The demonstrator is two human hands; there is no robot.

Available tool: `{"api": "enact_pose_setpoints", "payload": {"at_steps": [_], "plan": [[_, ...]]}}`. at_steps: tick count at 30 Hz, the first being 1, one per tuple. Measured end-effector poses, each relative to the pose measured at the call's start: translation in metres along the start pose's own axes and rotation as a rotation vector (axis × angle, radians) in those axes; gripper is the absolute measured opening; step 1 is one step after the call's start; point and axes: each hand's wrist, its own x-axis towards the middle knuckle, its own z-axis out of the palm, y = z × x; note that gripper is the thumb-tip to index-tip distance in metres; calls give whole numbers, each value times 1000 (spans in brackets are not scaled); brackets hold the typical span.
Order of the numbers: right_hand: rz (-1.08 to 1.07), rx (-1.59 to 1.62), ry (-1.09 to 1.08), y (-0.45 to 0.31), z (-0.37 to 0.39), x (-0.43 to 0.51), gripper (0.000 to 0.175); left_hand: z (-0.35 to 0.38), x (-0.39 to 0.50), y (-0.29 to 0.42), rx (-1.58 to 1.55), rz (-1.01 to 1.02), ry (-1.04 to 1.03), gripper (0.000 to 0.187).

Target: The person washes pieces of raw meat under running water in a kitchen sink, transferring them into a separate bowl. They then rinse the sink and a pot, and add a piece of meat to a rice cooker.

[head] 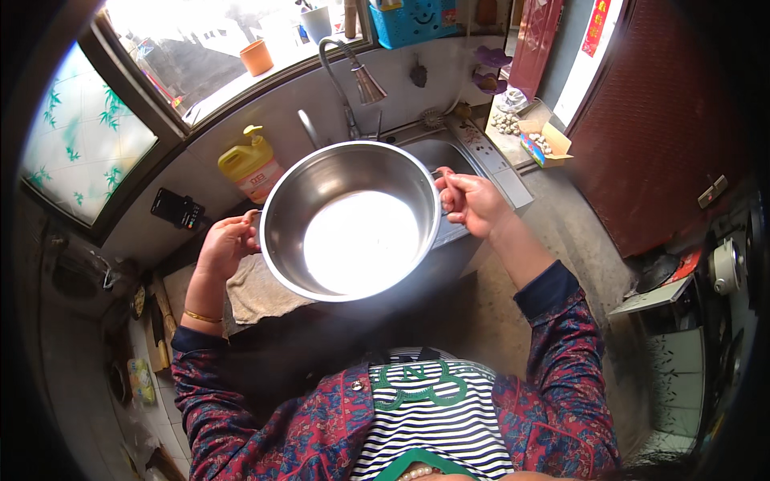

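A large stainless steel pot (289, 204) is held up in front of me, its mouth facing me and bright light glaring off its bottom. My left hand (228, 243) grips the side handle at its left; my right hand (472, 201) grips the opposite handle. Behind the pot stand a metal faucet (367, 84) with a flexible neck and a steel sink (442, 153), partly hidden by the pot. To the pot's upper left is a yellow pump bottle (249, 162). Below its left rim lies a beige cloth (261, 291).
A phone or similar black device (177, 208) is by the left wall. A blue plastic basket (415, 24) hangs above the sink. An open cardboard box (550, 141) stands beyond it, near a dark red door (649, 120). A cutting board with a knife (157, 330) is at left.
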Motion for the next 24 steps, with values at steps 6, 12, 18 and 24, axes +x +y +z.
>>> {"api": "enact_pose_setpoints", "payload": {"at_steps": [6,12,18,24], "plan": [[37,-57,137,-34,-60,40,23,56,53,-21,-72,13,-47,15],[29,-21,213,-66,-102,84,24,89,102,-34,-122,-8,-70,17],[57,-80,248,-98,-126,135,23,110,138,-53,-227,-62,-61,13],[110,-136,281,-91,-151,189,23,122,170,-69,-253,-86,22,18]]}}
